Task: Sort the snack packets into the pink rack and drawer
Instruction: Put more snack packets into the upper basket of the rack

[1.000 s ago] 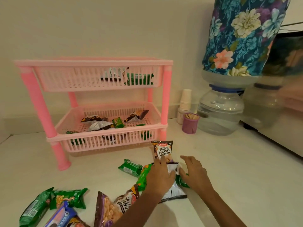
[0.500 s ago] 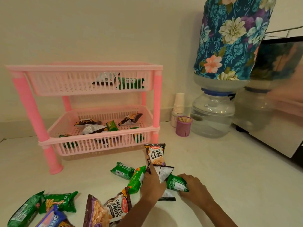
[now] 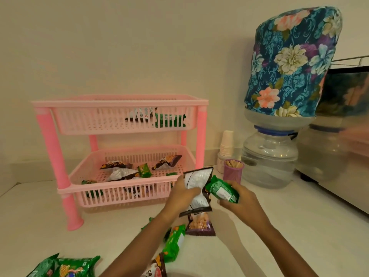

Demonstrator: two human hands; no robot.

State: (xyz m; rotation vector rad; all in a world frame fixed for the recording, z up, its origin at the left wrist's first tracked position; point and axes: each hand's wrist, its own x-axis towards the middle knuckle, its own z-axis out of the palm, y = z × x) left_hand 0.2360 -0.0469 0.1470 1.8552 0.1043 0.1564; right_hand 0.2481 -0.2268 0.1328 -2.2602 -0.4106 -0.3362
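The pink rack (image 3: 50,140) stands on the counter with two slotted baskets; both hold several snack packets. My left hand (image 3: 180,193) grips a white and dark brown packet (image 3: 198,183), held upright in front of the lower basket's right corner. My right hand (image 3: 239,200) holds a small green packet (image 3: 222,189) beside it. A peanut packet (image 3: 200,224) lies on the counter below the hands. Green packets (image 3: 174,242) and more packets (image 3: 65,267) lie at the bottom of the view.
A water dispenser jar (image 3: 268,158) under a floral-covered bottle (image 3: 291,62) stands at the right. A purple toothpick cup (image 3: 233,171) and stacked paper cups (image 3: 226,143) sit beside the rack. A shiny appliance (image 3: 343,162) fills the far right.
Both hands have lifted off the counter, the left bringing up the white and brown packet and the right the green packet, toward the rack. The camera has tilted up.
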